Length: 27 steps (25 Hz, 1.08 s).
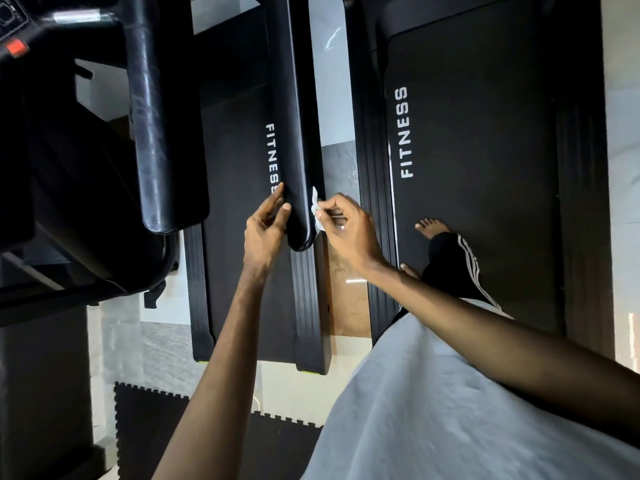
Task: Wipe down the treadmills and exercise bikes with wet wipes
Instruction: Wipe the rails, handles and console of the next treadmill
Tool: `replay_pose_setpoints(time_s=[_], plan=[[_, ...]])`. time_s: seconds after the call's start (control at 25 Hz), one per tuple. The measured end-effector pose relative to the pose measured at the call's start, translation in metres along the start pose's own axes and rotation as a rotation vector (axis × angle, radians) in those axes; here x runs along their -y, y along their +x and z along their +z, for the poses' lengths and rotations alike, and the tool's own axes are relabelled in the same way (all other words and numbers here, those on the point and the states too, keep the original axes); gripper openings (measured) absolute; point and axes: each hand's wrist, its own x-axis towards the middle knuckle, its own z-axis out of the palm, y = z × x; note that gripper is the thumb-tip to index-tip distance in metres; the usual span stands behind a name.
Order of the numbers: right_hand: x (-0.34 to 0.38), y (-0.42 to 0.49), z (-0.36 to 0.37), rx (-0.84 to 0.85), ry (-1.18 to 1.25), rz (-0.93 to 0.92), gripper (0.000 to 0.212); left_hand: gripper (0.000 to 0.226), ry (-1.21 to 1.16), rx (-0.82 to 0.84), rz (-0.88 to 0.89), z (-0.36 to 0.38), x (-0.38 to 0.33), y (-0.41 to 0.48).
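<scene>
A black padded treadmill handrail runs from the top of the view down to its rounded end near the centre. My left hand touches the left side of that end with mostly straight fingers. My right hand pinches a small crumpled white wet wipe and holds it against the right side of the rail's end. A second, thicker handrail lies to the left. Below the rails is a treadmill belt marked FITNESS.
A second treadmill, also marked FITNESS, lies to the right, and my bare feet stand on its belt. The console with a red button is at the top left. Black interlocking floor mats lie at the bottom.
</scene>
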Motion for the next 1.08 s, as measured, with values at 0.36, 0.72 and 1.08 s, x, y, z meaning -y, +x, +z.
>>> replay_pose_setpoints(time_s=[0.36,0.72,1.08], plan=[[-0.039,0.022,0.012,-0.035,-0.093,0.289,0.010,0.052,-0.010,0.006,-0.017,0.003,-0.003,-0.010],[0.004,-0.017,0.025,-0.153,0.604,0.914,0.016,0.057,-0.063,0.068,-0.008,-0.009,0.015,-0.016],[0.039,-0.024,0.028,-0.087,0.940,1.143,0.034,0.048,-0.047,0.139,0.017,-0.022,0.016,-0.011]])
